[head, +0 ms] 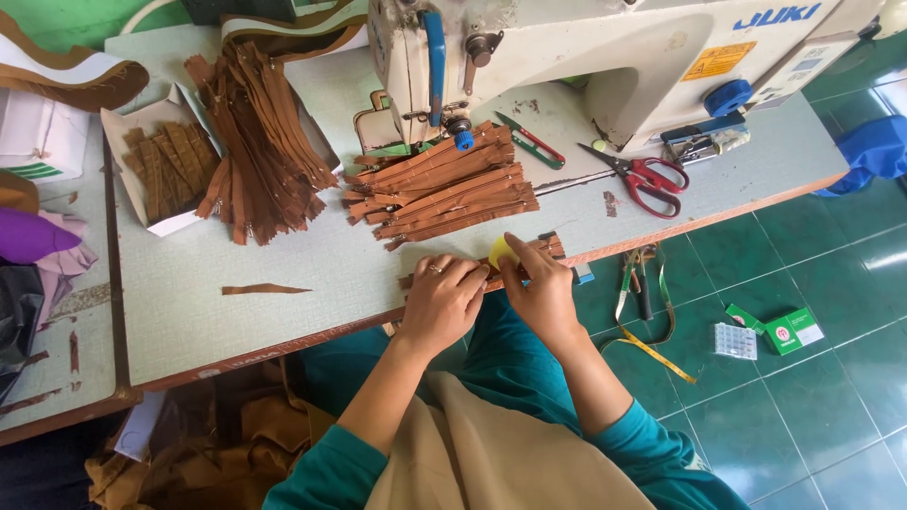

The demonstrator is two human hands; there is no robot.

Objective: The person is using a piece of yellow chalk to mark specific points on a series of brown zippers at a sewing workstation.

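Pale worktop (312, 274), lower centre of frame: brown zipper strip (529, 253) (partly hidden) at the near edge, pressed flat under left hand (442, 300); right hand (540, 288) fingers pinch yellow chalk (502, 252) onto it. Zipper stack (444, 184) above centre; red scissors (642, 177) upper right.

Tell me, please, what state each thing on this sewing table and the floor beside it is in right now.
left hand: pressing flat on a brown zipper
right hand: pinching a yellow chalk piece on the zipper
zipper stack: lying closed, piled by the sewing machine
red scissors: blades slightly apart, flat
white box: open, holding zippers
measuring tape: hanging down to the floor
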